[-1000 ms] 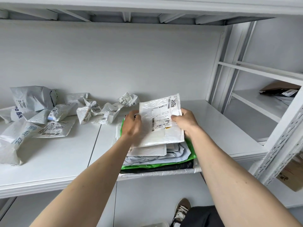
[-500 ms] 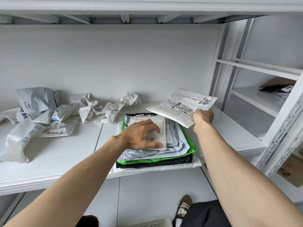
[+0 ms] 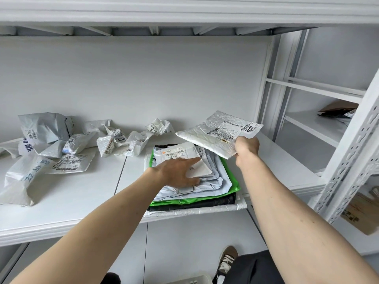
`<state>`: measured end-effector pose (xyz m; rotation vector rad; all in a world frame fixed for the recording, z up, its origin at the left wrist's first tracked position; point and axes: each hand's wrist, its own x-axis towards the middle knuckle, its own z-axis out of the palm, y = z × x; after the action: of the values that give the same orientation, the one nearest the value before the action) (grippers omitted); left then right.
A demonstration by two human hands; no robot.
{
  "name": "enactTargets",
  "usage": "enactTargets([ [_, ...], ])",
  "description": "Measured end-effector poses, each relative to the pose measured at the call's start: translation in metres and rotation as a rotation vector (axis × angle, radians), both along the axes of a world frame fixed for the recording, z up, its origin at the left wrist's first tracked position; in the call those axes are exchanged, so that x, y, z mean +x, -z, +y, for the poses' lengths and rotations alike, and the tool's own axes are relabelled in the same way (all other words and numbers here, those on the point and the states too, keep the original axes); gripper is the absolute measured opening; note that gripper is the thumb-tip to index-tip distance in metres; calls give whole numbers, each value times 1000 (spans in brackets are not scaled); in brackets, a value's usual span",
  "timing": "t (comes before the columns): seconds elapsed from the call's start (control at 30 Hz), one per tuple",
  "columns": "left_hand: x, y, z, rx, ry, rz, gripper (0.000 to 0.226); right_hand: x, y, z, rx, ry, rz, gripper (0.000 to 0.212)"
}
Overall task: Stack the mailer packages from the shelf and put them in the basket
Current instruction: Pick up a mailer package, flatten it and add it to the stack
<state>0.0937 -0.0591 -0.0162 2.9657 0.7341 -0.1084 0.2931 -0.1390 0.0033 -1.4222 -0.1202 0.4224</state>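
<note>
While pinching the near corner of a crinkled white padded mailer with a printed label (image 3: 217, 133), right hand (image 3: 246, 145) holds it raised, just right of the stack. Left hand (image 3: 177, 172), fingers straight, presses flat on the layered white, grey, green and black mailer stack (image 3: 207, 182) at the white shelf (image 3: 61, 201) edge.

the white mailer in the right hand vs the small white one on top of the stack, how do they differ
The held white mailer is larger and hangs in the air, pinched at its corner by the right hand; the small top mailer lies flat on the stack under the left hand. The held one looks quilted, the small one smoother. Both are white with printed labels.
</note>
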Motion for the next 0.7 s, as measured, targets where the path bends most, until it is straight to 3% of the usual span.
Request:
enactTargets([
  [0.13,7,2,0,65,18,127,87,5,1,-1,-15,-23,14,47],
  [0.2,10,2,2,81,35,106,76,6,3,-4,-15,-31,23,49],
  [0.43,-12,-25,32,-107,-295,-494,48,14,1,-28,-32,-92,33,32],
  [0.57,-30,-42,44,-379,-431,-832,56,19,2,-42,-209,-310,-204,26],
  [0.7,-41,-47,49,-385,-406,-911,65,11,6,-26,-342,-437,-419,34],
])
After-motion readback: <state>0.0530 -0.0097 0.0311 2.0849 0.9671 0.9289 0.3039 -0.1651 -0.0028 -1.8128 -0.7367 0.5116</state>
